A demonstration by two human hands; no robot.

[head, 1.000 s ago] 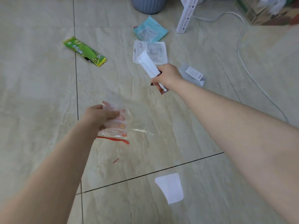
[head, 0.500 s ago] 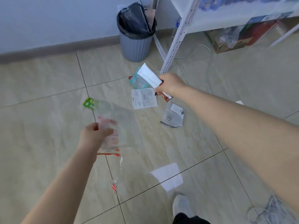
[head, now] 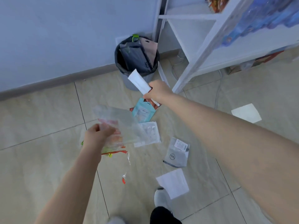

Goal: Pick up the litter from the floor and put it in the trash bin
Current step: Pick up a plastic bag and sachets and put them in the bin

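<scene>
No wording is being shown sharply enough to be read. A round logo mark is being displayed on the grey pouch point(head: 175, 156) lying on the floor point(head: 40, 159), its characters too small to make out; a white sticker with dark print is being carried near the pouch's top edge, also illegible. Blurred lines of print are being shown on the teal packet point(head: 142, 113) and on the white packet point(head: 149, 134).
</scene>
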